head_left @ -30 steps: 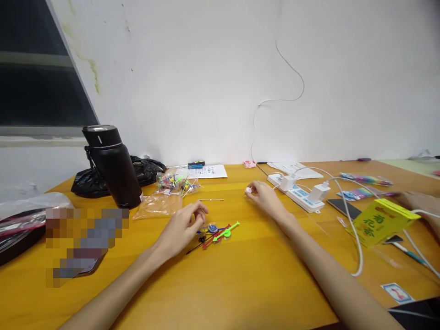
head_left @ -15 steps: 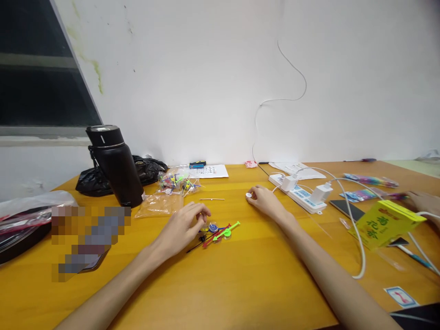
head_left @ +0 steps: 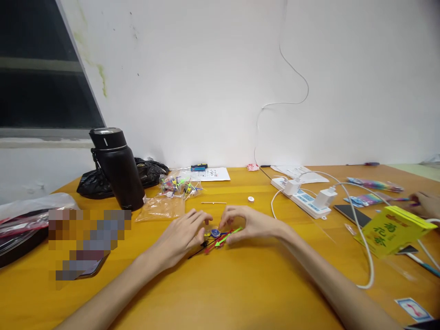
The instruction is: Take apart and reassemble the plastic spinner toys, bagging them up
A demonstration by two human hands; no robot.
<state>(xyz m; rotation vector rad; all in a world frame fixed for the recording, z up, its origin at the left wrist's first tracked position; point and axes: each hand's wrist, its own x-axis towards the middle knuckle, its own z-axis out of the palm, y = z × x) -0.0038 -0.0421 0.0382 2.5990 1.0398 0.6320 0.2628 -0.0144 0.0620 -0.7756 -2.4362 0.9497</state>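
A small pile of coloured plastic pieces lies on the table between my hands. It includes a bright green arrow (head_left: 224,239), red strips (head_left: 210,247), a round blue piece (head_left: 215,233) and a black piece. My left hand (head_left: 184,233) rests at the pile's left side, fingers curved and apart, gripping nothing visible. Over the right side of the pile is my right hand (head_left: 245,222), thumb and fingers apart around the green arrow's end; contact with the arrow is unclear. A small white disc (head_left: 250,199) and a thin white stick (head_left: 213,202) lie farther back.
A black bottle (head_left: 118,169) stands left, beside clear bags (head_left: 161,208) of parts. A phone (head_left: 92,268) lies in front of it. To the right are a power strip (head_left: 302,201) with cables, a yellow box (head_left: 388,231) and another person's hand (head_left: 426,204).
My right hand has let go of the white disc, leaving it on the table, and has moved left and nearer to the coloured pile. My left hand stays beside the pile.
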